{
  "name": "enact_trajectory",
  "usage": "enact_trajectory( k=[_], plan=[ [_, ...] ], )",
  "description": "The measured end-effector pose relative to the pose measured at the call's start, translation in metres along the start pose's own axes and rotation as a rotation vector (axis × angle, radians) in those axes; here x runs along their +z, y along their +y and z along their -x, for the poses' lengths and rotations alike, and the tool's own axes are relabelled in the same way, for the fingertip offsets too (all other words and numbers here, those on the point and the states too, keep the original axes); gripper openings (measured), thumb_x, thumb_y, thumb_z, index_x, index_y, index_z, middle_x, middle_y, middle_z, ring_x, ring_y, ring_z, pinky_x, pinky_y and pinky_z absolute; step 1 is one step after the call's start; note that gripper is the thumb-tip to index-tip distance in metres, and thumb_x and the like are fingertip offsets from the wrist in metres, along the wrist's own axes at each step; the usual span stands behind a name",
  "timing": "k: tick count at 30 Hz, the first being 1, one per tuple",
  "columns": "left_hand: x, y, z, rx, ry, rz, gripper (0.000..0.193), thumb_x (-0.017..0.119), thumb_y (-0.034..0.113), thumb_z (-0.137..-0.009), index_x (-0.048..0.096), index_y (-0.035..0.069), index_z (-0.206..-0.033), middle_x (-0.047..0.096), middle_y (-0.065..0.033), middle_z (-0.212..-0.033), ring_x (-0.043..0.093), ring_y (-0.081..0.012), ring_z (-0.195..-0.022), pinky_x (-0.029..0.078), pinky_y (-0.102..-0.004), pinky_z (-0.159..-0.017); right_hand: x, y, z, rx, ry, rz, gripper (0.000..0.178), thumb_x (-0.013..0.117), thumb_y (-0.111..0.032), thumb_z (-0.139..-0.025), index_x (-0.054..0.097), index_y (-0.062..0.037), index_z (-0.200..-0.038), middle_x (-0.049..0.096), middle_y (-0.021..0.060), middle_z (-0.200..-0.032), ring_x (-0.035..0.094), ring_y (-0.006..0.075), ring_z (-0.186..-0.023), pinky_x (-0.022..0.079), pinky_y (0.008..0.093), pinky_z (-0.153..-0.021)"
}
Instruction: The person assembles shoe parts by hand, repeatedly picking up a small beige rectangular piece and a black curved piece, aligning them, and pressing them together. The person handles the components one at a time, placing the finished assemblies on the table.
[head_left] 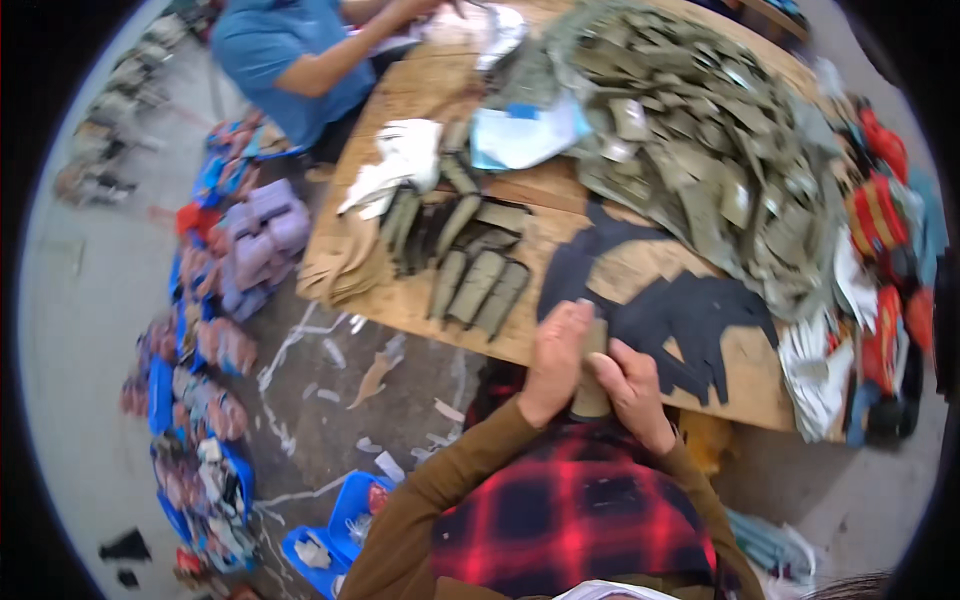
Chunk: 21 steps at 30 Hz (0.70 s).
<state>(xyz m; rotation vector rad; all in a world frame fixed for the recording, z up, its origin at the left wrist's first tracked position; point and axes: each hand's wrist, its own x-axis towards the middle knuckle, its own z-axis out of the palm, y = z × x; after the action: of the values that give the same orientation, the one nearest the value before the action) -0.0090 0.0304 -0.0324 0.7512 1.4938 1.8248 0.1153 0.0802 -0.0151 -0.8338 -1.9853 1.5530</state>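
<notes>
Left hand (556,360) and right hand (636,388) both grip strip (592,399) at desk's (400,308) near edge, likely for steadiness; black pieces (690,318) on desk, within reach.

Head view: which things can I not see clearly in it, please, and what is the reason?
- Head view: sides of the green piece, covered by the left hand and right hand.
- Head view: the co-worker's head, cut off by the top edge.
- Head view: lower layers of the green pile, hidden under upper pieces.
- Head view: markings on the pale sheet, too blurred.
</notes>
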Motion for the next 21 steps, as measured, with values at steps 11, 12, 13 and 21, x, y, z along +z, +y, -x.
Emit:
enact_trajectory(
  k=[11, 12, 13, 21],
  plan=[
    [-0.042, 0.061, -0.033, 0.37, -0.79, -0.685, 0.072, 0.083, 0.032, -0.074, 0.051, 0.006, -0.133, 0.055, -0.0131, -0.13, 0.059, -0.0279, -0.113, 0.048, -0.0387, -0.09, -0.08, -0.015, -0.016, 0.085, -0.614, 0.177, 0.037, 0.063, -0.036, -0.092, 0.064, -0.0003, -0.081, 0.054, 0.0124, -0.063, 0.048, 0.0168, -0.057, 0.043, 0.034, -0.056],
    [-0.044, 0.066, -0.036, 0.46, -0.981, -0.763, 0.064, 0.082, 0.034, -0.076, 0.057, 0.005, -0.127, 0.06, -0.014, -0.124, 0.06, -0.0295, -0.11, 0.048, -0.0379, -0.088, -0.075, -0.024, -0.016, 0.08, -0.699, 0.215, 0.038, 0.063, -0.037, -0.092, 0.065, -0.0002, -0.083, 0.055, 0.0153, -0.064, 0.048, 0.0193, -0.056, 0.044, 0.0347, -0.057],
    [-0.041, 0.082, -0.034, 0.207, -1.165, -0.877, 0.046, 0.077, 0.036, -0.082, 0.065, 0.003, -0.113, 0.068, -0.0134, -0.1, 0.064, -0.0325, -0.095, 0.049, -0.0366, -0.081, -0.07, -0.029, -0.017, 0.087, -0.746, 0.151, 0.04, 0.063, -0.037, -0.092, 0.063, 0.0011, -0.082, 0.05, 0.0159, -0.063, 0.047, 0.0169, -0.056, 0.042, 0.0347, -0.056],
    [-0.045, 0.067, -0.009, -0.545, -1.172, -0.283, 0.032, 0.065, 0.027, -0.095, 0.064, 0.003, -0.116, 0.062, -0.0003, -0.074, 0.057, -0.0062, -0.059, 0.047, -0.0231, -0.052, -0.058, -0.019, 0.005, 0.497, -0.652, -0.64, 0.028, 0.07, -0.009, -0.088, 0.054, -0.006, -0.111, 0.064, 0.0013, -0.088, 0.059, 0.0065, -0.081, 0.046, 0.0213, -0.07]
  ],
)
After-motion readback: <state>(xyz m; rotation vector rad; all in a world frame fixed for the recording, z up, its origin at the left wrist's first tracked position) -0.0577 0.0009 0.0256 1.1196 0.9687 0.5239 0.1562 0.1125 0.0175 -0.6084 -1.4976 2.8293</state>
